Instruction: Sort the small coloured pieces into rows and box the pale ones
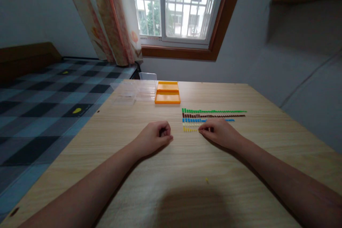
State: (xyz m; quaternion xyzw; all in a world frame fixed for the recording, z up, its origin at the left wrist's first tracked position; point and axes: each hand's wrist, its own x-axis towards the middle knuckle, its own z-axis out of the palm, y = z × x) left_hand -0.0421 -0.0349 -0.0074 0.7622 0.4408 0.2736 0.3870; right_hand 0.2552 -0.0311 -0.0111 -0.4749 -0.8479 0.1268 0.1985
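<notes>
Where the right hand (220, 131) pinches, yellow pieces (188, 130), tiny, aligned

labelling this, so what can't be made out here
All in the head view:
- Part of the blue row: hidden behind the right hand.
- Any piece at that hand's tips: too small to tell.
- Anything inside the left hand: hidden by its curled fingers.
- Shape of the lone yellow piece: too small, blurred.
</notes>
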